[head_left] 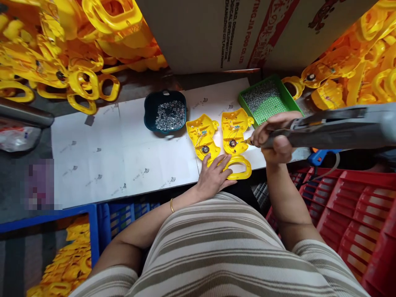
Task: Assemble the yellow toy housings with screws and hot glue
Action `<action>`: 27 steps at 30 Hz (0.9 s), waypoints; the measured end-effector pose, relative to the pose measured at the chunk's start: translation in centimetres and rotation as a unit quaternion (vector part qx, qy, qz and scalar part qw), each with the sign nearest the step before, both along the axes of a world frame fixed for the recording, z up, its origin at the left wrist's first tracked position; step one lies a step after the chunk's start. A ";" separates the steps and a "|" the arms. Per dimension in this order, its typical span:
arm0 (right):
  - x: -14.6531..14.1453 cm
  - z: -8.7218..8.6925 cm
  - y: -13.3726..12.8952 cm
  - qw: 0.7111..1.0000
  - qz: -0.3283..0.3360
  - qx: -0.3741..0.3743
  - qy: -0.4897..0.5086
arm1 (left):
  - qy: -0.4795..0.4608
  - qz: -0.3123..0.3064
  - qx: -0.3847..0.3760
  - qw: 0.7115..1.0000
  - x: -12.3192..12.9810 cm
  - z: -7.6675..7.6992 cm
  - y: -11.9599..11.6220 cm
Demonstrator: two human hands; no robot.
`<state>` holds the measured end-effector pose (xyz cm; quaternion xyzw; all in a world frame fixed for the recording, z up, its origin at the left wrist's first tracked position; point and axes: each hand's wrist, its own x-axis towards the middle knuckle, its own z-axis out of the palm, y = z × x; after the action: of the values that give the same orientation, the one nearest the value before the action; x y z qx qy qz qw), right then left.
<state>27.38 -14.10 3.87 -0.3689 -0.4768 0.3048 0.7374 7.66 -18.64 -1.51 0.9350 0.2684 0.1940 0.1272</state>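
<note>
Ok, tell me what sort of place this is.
Probably a factory assembly bench for plastic goods: the right hand holds a power driver, a dark teal basket and a green basket hold small metal parts, and yellow plastic shells lie heaped.

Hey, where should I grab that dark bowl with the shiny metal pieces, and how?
I'd pinch the dark bowl by its left rim, coming from the left and slightly above. The metal pieces are heaped toward the right, so the left inner wall looks bare, and the nearest yellow shell sits close on the other side. Keep it level, since it's open on top.
</note>
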 end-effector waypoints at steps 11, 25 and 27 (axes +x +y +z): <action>1.2 1.1 -2.9 0.996 -0.062 0.059 0.013 | 0.080 0.357 -0.001 0.931 -6.4 4.7 15.7; 0.1 0.3 -3.0 0.996 -0.074 0.043 0.003 | 0.115 0.310 -0.146 0.932 -8.9 1.3 20.9; -0.1 0.4 -3.2 0.996 -0.081 0.039 0.007 | 0.100 0.310 -0.166 0.931 -9.0 1.3 21.1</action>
<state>27.28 -17.25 4.25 -0.3756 -0.4515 0.2277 0.7767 -1.30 2.42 -0.21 0.7856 0.5843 0.0815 0.1866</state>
